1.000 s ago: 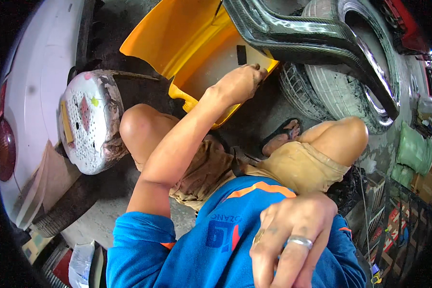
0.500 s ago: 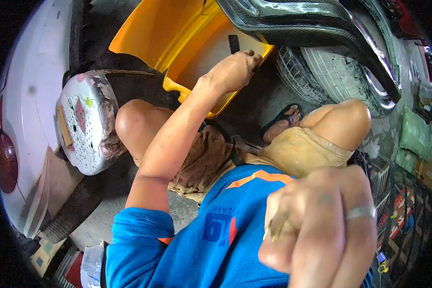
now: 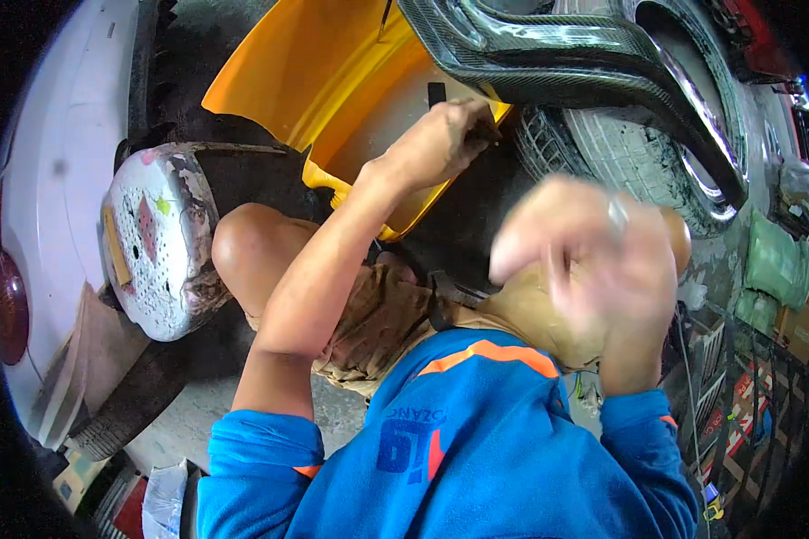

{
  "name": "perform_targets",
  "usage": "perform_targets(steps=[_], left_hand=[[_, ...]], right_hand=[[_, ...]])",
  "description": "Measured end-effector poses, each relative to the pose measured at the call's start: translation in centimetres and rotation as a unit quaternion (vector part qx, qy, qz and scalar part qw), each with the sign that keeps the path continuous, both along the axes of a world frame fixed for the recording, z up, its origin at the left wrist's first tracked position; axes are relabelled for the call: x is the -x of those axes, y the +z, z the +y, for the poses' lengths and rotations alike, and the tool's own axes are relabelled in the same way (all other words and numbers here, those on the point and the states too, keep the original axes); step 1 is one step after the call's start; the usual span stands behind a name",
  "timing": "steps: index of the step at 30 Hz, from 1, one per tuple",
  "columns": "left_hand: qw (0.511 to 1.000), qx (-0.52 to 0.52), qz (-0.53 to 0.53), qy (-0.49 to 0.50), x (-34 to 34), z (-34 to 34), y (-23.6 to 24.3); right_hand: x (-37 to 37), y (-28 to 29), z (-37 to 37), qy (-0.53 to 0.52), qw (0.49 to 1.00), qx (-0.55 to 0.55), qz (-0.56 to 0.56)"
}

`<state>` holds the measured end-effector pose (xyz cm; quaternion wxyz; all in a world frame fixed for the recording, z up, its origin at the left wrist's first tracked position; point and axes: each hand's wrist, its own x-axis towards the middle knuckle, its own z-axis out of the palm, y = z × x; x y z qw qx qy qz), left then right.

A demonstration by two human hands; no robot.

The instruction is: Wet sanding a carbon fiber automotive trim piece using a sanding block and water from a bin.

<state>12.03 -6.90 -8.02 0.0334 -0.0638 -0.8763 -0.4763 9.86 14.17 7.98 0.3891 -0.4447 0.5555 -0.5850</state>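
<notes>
My left hand (image 3: 445,139) reaches over the yellow body panel (image 3: 333,90), its fingers curled closed at the panel's right rim. What lies inside those fingers is hidden; a dark patch shows by the fingertips. A short black strip (image 3: 437,93) sits on the panel's pale inner face, just beyond the knuckles. Over my right knee, my right hand (image 3: 593,256) is smeared by motion, with a ring on one finger. Whether it holds anything does not show. A glossy black carbon-weave part (image 3: 566,58) extends above and right of my left hand.
A worn white stool (image 3: 157,242) with a perforated top stands by my left knee, next to a pale car body (image 3: 63,180). Dusty tyres (image 3: 616,148) lie under the carbon-weave part. At right are a green bag (image 3: 777,260) and a dark metal rack (image 3: 755,395).
My right hand has swung forward, away from my chest, to above my right knee. Earlier it pinched a small brownish thing. My left hand stays at the panel's rim, turned slightly.
</notes>
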Motion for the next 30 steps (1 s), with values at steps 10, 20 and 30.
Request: perform_targets(steps=[10, 20, 30], left_hand=[[0.945, -0.266, -0.149, 0.114, 0.1, 0.2, 3.1], [0.889, -0.42, -0.183, -0.023, -0.1, 1.2, 4.4], [0.916, -0.355, -0.158, 0.094, 0.0, 1.0, 4.2]], right_hand=[[8.2, -12.7, -0.4, -0.194, 0.958, -0.085, -0.193], [9.0, -14.0, -0.2, -0.261, 0.951, -0.098, -0.13], [8.9, -13.7, -0.1, -0.24, 0.95, -0.117, -0.163]])
